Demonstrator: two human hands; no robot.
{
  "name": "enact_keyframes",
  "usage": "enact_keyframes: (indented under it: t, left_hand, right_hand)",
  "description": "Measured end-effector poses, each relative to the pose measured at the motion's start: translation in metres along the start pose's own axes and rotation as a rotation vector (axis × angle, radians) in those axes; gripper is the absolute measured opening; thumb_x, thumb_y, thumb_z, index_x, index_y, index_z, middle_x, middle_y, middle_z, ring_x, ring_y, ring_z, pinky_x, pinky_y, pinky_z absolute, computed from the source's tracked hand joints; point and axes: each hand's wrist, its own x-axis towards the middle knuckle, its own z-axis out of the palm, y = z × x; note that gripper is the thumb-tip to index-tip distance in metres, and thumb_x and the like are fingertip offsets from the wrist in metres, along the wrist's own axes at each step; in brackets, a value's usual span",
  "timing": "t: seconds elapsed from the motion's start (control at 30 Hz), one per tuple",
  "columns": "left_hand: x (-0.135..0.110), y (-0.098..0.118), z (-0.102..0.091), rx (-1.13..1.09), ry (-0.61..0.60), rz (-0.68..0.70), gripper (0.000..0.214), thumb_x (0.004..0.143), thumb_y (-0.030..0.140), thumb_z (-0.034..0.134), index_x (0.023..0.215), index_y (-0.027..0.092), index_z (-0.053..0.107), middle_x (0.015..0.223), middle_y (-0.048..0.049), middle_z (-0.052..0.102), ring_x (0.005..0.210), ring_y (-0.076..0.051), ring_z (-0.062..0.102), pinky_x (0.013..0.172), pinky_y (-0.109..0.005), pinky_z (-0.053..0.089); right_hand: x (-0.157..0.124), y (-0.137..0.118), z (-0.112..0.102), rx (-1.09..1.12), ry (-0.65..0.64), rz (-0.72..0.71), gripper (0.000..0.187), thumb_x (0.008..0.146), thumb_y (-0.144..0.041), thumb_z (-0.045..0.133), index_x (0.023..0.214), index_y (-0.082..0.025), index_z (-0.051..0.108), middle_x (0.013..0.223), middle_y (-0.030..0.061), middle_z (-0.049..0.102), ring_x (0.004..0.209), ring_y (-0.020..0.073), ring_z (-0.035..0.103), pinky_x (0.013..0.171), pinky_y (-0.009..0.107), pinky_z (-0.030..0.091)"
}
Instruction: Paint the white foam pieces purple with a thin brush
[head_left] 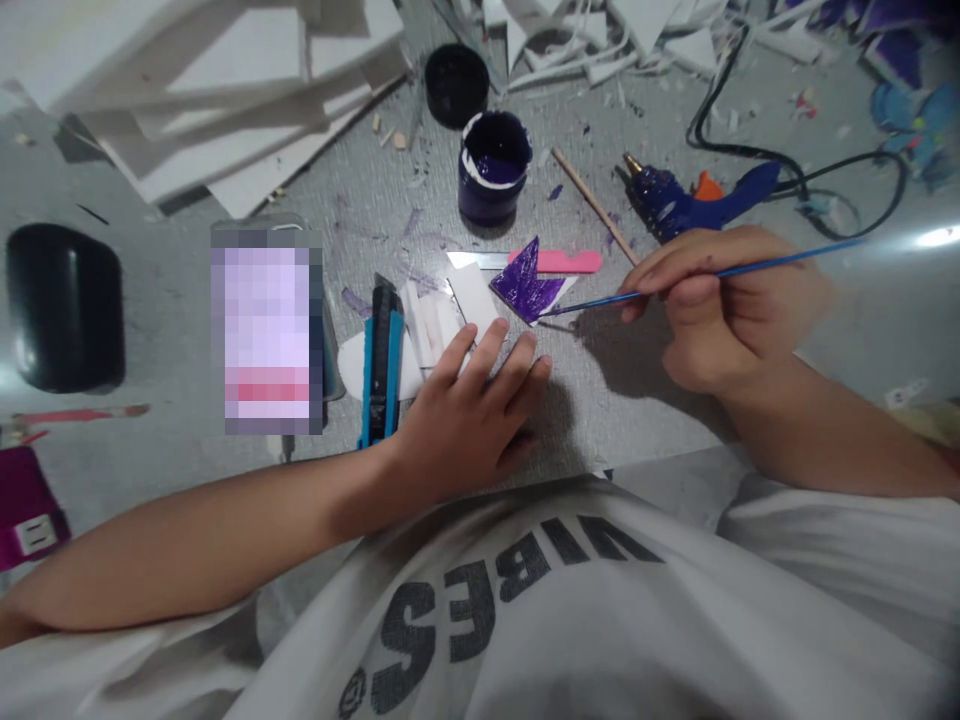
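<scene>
Pinched in my right hand [724,300] is a thin blue paintbrush [611,299]. Its tip touches the lower edge of a small pointed piece [529,285] covered in wet-looking purple paint, with white showing at its right edge. My left hand [487,400] lies palm down with fingers spread, fingertips by a white strip [478,297] just left of the purple piece. A pink-handled blade [566,261] lies partly behind that piece. Left of my left hand rests a blue and black box cutter [382,360]. Beyond the hands stands an uncapped jar of purple paint [493,170].
A black jar lid [457,86], a wooden stick [596,205] and a blue glue gun [686,195] with a looping cord lie farther back. White foam sheets [225,90] pile at upper left, scraps at upper right. A blurred-out phone [267,335] and a black mouse [66,307] sit left.
</scene>
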Motion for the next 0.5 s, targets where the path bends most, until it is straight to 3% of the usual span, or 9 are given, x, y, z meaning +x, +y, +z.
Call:
enact_keyframes:
  t: [0.27,0.5]
  left_hand:
    - [0.0001,-0.0016,-0.0012,0.043,0.040,0.029,0.078,0.119,0.058,0.069,0.181,0.010,0.063,0.187,-0.0237,0.066,0.174,-0.051,0.062,0.147,-0.066,0.046]
    - [-0.0007,-0.0013,-0.0003,0.047,0.039,0.026,0.077,0.121,0.059,0.067,0.182,0.011,0.062,0.187,-0.0235,0.065,0.176,-0.050,0.060,0.148,-0.066,0.045]
  right_hand:
    - [-0.0003,0.0005,-0.0039,-0.057,-0.139,-0.024,0.024,0.125,-0.037,0.064,0.117,-0.030,0.086,0.082,-0.0024,0.078,0.069,0.0150,0.079,0.061,0.029,0.060]
    - [-0.0017,-0.0001,-0.0017,-0.018,-0.042,-0.003,0.024,0.124,-0.044,0.068,0.113,-0.031,0.085,0.087,-0.0040,0.083,0.062,0.0123,0.076,0.054,0.027,0.057]
